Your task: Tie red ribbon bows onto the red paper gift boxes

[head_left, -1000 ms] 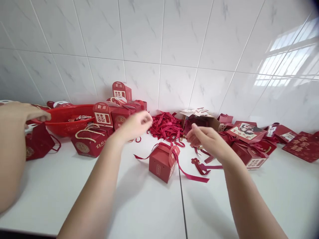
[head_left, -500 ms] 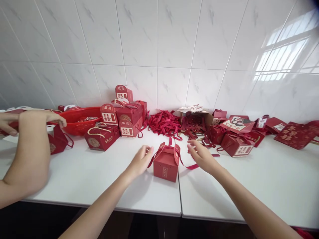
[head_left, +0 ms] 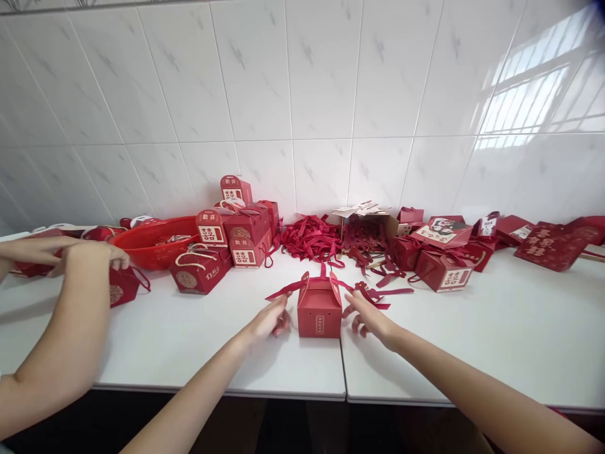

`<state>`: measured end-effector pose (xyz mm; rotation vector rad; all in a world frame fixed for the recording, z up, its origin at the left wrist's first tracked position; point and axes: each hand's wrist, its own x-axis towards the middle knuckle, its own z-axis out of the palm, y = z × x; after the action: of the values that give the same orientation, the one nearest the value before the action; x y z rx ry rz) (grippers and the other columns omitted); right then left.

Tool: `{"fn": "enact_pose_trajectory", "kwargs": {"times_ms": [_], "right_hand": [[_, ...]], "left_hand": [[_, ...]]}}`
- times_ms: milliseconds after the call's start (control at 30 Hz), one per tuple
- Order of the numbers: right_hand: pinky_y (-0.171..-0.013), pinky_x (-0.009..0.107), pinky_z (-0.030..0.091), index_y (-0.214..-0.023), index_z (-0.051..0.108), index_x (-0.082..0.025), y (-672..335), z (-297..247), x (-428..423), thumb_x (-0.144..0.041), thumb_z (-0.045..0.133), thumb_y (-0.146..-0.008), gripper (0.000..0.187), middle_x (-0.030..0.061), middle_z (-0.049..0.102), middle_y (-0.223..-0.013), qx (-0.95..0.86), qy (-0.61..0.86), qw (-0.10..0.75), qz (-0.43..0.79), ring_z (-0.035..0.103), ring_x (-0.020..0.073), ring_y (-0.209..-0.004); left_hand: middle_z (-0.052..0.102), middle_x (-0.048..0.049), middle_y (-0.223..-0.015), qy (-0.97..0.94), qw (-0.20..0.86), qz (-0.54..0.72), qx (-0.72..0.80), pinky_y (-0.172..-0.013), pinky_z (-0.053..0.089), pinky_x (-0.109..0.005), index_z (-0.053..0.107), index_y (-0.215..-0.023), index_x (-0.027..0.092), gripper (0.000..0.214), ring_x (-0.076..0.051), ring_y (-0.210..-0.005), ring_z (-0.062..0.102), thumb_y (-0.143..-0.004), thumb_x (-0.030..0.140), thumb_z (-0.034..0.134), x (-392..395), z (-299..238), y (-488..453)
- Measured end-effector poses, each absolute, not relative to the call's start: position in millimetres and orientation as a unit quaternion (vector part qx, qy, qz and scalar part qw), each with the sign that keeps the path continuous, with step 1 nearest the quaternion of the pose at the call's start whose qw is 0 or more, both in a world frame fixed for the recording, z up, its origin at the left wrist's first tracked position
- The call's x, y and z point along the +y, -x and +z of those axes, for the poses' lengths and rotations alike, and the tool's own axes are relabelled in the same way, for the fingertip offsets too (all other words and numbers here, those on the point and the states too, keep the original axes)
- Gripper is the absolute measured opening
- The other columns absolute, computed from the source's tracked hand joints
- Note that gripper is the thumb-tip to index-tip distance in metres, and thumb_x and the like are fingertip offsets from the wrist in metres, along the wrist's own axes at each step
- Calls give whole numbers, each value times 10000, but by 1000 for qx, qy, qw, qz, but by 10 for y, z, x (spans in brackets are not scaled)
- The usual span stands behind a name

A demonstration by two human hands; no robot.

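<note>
The two forearms reach in from the lower edge, angled toward each other, and the hands stand on either side of a small red box (head_left: 319,318) that sits upright on the white table (head_left: 208,353), beside the seam between two tabletops. The left hand (head_left: 270,318) is low, wrist nearly straight, its fingers curled toward the palm and one fingertip at the ribbon (head_left: 280,294) running out from the box's top; whether it pinches the ribbon, I cannot tell. The right hand (head_left: 371,316) bends in at the wrist, its fingers crooked and spread apart, tips close by the box's right side and just below the ribbon on that side. The box's front has a narrow upright label with pale characters too small to read. Farther back on the left, a stack of red boxes (head_left: 249,226) shows 歡喜 on rounded flaps above pale panels with a large 囍. The rope-handled box (head_left: 202,271) beside it has a round gold emblem and gold writing that I cannot make out. On the right, another box (head_left: 444,270) bears a pale 囍 panel, and a flat red bag (head_left: 551,246) carries big characters, too slanted to read. At far left, another person's arm (head_left: 70,315) reaches across near a red basket (head_left: 158,249).
</note>
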<state>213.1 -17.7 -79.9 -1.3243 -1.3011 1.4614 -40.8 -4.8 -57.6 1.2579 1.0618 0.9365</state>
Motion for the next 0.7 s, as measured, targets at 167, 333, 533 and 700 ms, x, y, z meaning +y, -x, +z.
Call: {"fn": "enact_pose_trajectory", "kwargs": {"times_ms": [167, 333, 533, 700], "right_hand": [[-573, 262, 466, -932, 497, -240, -2081, -848, -54, -558, 482, -824, 337, 49, 631, -958, -239, 406, 585, 660, 597, 133, -660], [-579, 263, 493, -790, 516, -232, -2137, -831, 58, -473, 597, -779, 254, 25, 629, -819, -249, 412, 641, 598, 611, 149, -700], [-557, 277, 500, -783, 592, -230, -2260, -584, 46, -346, 741, -652, 229, 21, 630, -717, -286, 411, 679, 536, 632, 181, -712], [-551, 242, 478, -786, 644, -195, -2304, -162, 42, -390, 785, -610, 298, 9, 645, -723, -342, 397, 703, 481, 611, 139, -660]], "left_hand": [[654, -101, -832, -201, 751, 518, 357, -484, 483, -198, 552, -877, 128, 104, -129, -625, 629, -874, 84, 458, -43, -485, 314], [584, -28, -660, -175, 694, 604, 351, -444, 465, -107, 524, -753, 130, 184, -69, -570, 608, -886, 33, 442, 50, -514, 253], [547, 31, -605, -238, 600, 681, 345, -420, 427, -85, 519, -706, 141, 158, -41, -517, 586, -831, 55, 564, 196, -316, 384], [597, 31, -655, -372, 509, 710, 313, -422, 403, -134, 585, -776, 160, 222, -84, -563, 604, -666, 218, 768, 252, 137, 356]]}}
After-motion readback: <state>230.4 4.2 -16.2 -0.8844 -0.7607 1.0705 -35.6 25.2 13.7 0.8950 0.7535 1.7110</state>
